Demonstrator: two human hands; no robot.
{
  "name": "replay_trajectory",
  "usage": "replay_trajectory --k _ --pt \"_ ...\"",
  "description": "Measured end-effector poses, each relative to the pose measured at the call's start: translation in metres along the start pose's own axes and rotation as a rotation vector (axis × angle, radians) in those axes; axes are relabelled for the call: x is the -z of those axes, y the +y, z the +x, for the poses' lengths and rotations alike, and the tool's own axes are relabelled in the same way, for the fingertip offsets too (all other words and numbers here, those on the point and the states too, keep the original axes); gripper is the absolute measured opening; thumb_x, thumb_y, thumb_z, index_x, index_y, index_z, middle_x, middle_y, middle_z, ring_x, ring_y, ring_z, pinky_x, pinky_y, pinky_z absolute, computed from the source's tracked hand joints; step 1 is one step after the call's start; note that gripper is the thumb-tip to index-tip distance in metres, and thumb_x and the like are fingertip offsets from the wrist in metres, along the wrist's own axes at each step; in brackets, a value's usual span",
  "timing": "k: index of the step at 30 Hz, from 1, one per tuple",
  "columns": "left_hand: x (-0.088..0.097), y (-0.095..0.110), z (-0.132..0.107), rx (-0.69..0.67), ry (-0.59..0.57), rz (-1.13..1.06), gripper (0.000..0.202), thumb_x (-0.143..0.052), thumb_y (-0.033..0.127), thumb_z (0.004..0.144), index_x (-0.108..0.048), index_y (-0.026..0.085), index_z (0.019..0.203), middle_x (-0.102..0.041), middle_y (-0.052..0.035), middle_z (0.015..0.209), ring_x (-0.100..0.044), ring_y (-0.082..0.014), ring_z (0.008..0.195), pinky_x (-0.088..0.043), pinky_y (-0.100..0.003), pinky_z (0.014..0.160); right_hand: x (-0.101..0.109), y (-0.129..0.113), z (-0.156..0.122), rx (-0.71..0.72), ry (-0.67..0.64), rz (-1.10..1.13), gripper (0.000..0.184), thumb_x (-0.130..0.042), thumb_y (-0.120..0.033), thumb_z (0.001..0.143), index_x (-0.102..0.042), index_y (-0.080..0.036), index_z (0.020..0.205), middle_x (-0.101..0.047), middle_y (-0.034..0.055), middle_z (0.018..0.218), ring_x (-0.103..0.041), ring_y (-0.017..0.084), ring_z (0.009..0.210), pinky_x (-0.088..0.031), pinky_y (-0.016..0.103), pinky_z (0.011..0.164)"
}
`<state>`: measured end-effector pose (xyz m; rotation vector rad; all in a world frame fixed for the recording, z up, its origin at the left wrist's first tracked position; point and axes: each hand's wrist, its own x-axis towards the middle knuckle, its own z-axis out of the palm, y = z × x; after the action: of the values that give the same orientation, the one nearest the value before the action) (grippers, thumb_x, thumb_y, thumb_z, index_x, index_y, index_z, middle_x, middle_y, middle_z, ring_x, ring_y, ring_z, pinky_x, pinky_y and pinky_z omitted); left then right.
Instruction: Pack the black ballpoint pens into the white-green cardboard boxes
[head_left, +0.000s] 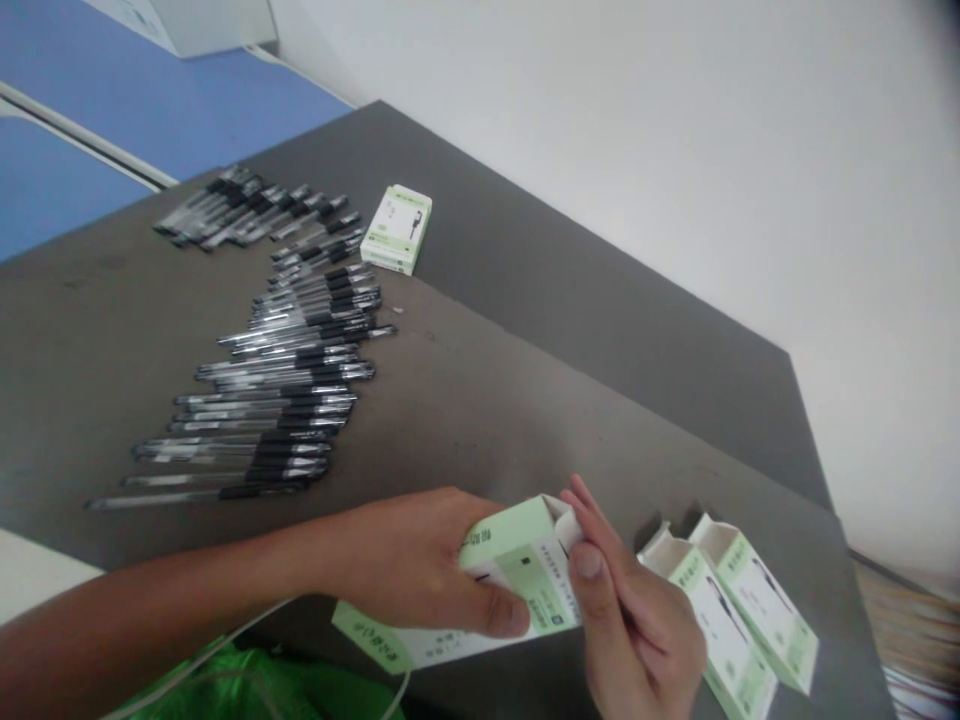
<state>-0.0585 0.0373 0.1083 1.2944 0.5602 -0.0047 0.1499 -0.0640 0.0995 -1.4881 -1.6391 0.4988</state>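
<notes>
My left hand (420, 565) grips a pale green and white pen box (517, 575) near the table's front edge, thumb across its printed face. My right hand (637, 620) holds the box's open end, fingers pressed at the white flap. Two more boxes of the same kind (739, 610) lie open just to the right of my hands. Several black and clear pens (277, 380) lie in rows on the dark grey table (525, 400), to the upper left of my hands.
A closed green and white box (397, 228) lies by the far pens. A blue surface (150, 100) with a white box sits beyond the table's left side. Something green (262, 690) and a white cord lie below my left arm. A white wall stands behind.
</notes>
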Motion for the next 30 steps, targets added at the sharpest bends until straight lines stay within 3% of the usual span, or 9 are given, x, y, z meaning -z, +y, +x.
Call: replay_trajectory --k 3,8,12,15,21,23,26,28,30 --pt "0.001 0.000 -0.001 0.008 -0.012 -0.013 0.021 -0.074 0.041 0.086 -0.069 0.021 0.093 -0.071 0.0023 0.078 -0.065 -0.0136 0.067 -0.048 -0.016 0.056 0.002 0.002 0.001 0.077 0.009 -0.014 0.048 -0.063 -0.013 0.100 -0.068 -0.039 0.140 -0.070 -0.0061 0.140 -0.078 0.022 0.114 -0.059 0.047 0.114" --pt "0.001 -0.002 0.001 0.046 -0.017 -0.005 0.024 -0.073 0.043 0.087 -0.070 0.021 0.096 -0.073 0.0007 0.083 -0.068 -0.0162 0.071 -0.049 -0.018 0.058 0.001 -0.001 0.001 0.126 0.030 -0.083 0.046 -0.066 -0.013 0.099 -0.070 -0.037 0.139 -0.077 -0.0036 0.130 -0.081 0.022 0.105 -0.061 0.046 0.111" --pt "0.001 -0.002 0.002 0.049 0.015 0.037 0.024 -0.072 0.042 0.087 -0.071 0.021 0.099 -0.075 0.0008 0.084 -0.069 -0.0164 0.072 -0.049 -0.018 0.058 0.000 -0.006 -0.002 -0.084 0.069 -0.102 0.039 -0.072 -0.025 0.099 -0.072 -0.044 0.133 -0.079 -0.0054 0.125 -0.081 0.024 0.107 -0.072 0.033 0.081" --pt "0.002 0.000 0.001 0.027 0.029 0.089 0.023 -0.071 0.042 0.089 -0.071 0.021 0.097 -0.075 0.0011 0.083 -0.069 -0.0162 0.071 -0.048 -0.018 0.059 -0.002 -0.009 -0.002 -0.160 0.064 -0.046 0.036 -0.072 -0.031 0.099 -0.073 -0.045 0.132 -0.080 -0.0047 0.119 -0.080 0.026 0.108 -0.072 0.028 0.066" --pt "0.001 0.004 -0.001 0.021 0.065 0.183 0.020 -0.069 0.040 0.090 -0.072 0.022 0.100 -0.075 0.0021 0.083 -0.068 -0.0163 0.070 -0.045 -0.020 0.059 -0.003 -0.008 -0.003 -0.212 0.069 0.031 0.035 -0.071 -0.027 0.100 -0.074 -0.043 0.131 -0.082 -0.0053 0.114 -0.078 0.028 0.114 -0.073 0.036 0.076" --pt "0.001 0.004 -0.001 0.033 0.053 0.176 0.020 -0.067 0.039 0.091 -0.071 0.022 0.100 -0.075 0.0020 0.084 -0.067 -0.0164 0.070 -0.046 -0.020 0.059 -0.004 -0.006 -0.003 -0.175 0.080 0.011 0.038 -0.070 -0.022 0.100 -0.074 -0.044 0.130 -0.082 -0.0076 0.115 -0.079 0.026 0.113 -0.071 0.043 0.090" --pt "0.001 0.004 0.000 0.038 0.038 0.156 0.018 -0.067 0.038 0.091 -0.071 0.022 0.098 -0.076 0.0019 0.085 -0.068 -0.0167 0.072 -0.046 -0.021 0.060 -0.004 -0.004 -0.001 -0.059 0.061 0.007 0.045 -0.070 -0.016 0.098 -0.073 -0.045 0.131 -0.083 -0.0097 0.112 -0.083 0.023 0.095 -0.062 0.055 0.109" --pt "0.002 0.004 0.001 0.033 0.052 0.158 0.017 -0.067 0.037 0.089 -0.071 0.022 0.097 -0.075 0.0025 0.084 -0.067 -0.0165 0.072 -0.045 -0.020 0.059 -0.006 -0.006 -0.001 -0.049 0.079 0.003 0.045 -0.072 -0.015 0.096 -0.074 -0.045 0.130 -0.083 -0.0096 0.109 -0.084 0.022 0.089 -0.061 0.057 0.110" --pt "0.003 0.005 0.002 0.028 0.061 0.182 0.014 -0.068 0.034 0.088 -0.070 0.022 0.096 -0.075 0.0031 0.083 -0.067 -0.0160 0.071 -0.043 -0.020 0.058 -0.008 -0.010 -0.003 -0.135 0.145 -0.025 0.040 -0.074 -0.019 0.096 -0.077 -0.046 0.125 -0.084 -0.0091 0.107 -0.083 0.024 0.095 -0.066 0.052 0.101"
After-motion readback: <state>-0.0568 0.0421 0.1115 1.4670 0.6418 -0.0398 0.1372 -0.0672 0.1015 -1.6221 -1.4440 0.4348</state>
